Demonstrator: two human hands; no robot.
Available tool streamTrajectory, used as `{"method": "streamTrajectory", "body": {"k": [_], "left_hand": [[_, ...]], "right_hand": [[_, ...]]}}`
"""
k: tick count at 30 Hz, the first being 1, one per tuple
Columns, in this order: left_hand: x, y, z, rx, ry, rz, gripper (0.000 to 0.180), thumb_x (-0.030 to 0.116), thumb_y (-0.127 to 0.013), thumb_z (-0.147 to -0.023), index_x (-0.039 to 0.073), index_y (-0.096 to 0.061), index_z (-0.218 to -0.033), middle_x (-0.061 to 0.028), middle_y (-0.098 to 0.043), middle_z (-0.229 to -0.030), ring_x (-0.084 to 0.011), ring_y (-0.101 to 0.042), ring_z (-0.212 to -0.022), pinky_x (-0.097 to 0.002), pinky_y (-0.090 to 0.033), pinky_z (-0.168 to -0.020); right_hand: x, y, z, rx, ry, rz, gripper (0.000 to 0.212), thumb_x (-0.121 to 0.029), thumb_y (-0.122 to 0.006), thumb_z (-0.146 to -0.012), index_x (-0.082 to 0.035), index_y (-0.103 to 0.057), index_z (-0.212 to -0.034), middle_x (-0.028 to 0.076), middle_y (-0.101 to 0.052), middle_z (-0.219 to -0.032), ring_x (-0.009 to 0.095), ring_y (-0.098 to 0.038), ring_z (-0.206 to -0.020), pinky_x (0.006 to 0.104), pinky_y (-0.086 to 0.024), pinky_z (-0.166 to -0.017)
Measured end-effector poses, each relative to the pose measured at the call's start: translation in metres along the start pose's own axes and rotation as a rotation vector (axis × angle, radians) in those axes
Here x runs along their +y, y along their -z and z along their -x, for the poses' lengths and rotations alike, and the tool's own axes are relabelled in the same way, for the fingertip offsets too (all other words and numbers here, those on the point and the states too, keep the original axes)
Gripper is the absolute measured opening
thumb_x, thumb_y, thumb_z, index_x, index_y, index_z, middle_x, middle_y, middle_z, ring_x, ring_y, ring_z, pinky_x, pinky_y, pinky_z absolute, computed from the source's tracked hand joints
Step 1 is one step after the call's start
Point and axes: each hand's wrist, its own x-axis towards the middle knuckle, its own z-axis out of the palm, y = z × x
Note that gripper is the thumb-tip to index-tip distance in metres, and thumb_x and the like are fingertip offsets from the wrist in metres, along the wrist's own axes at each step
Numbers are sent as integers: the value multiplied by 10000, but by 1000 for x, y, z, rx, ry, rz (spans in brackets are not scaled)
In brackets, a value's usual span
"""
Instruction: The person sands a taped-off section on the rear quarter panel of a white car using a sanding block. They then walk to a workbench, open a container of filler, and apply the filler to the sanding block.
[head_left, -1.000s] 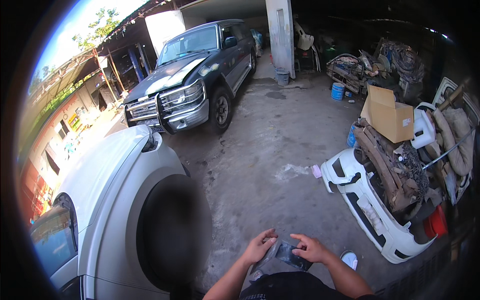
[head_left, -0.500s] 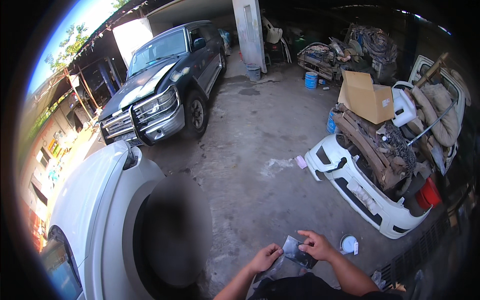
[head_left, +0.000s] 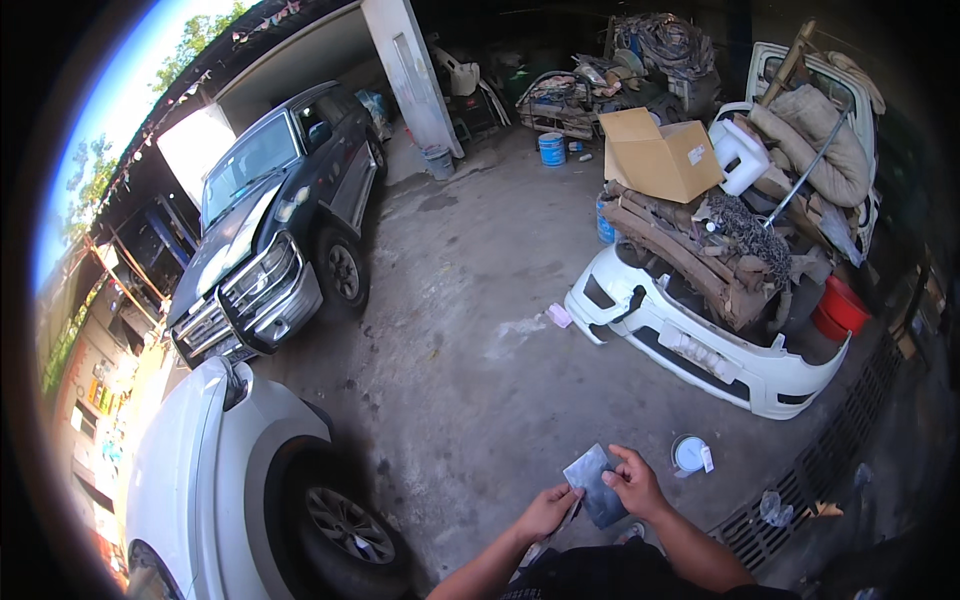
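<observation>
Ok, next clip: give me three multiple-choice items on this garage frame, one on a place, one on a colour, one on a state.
1. Where does the cardboard box sit?
A. on the junk heaped over the white bumper
B. on the dark SUV's roof
C. on the floor beside the drain grate

2. What colour is the bucket at the back of the floor?
A. red
B. blue
C. yellow

3. How is the grey sheet held?
A. lying loose on the concrete
B. in the left hand alone
C. between both hands

Answers: 1 A, the box rests on top of the pile above the bumper. 2 B, the bucket is plainly blue. 3 C, the left hand and the right hand each have fingers on the sheet.
</observation>
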Motion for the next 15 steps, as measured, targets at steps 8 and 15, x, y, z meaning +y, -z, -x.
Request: {"method": "streamTrajectory", "body": {"k": [8,15], "left_hand": [[36,-76,-52,-98,-112,-467,296,288,-508,-989,29,-646,-959,7,-596,-769,-76,-532,-726,-260,-448,-676],[72,-135,-82,-286,-274,-810,296,294,-543,-960,18,-580,-858,-118,-552,-675,-159,-477,-631,-345,-439,-634]], "right_hand": [[-6,149,9,263,30,-141,528,-10,-614,-876,-16,-398,-1359,52,-616,-830,81,-550,-678,220,-452,-631],[-46,194,11,-25,184,228,702,-121,-714,-827,-54,-348,-1423,94,-654,-995,157,-611,-820,303,-504,-789]]}}
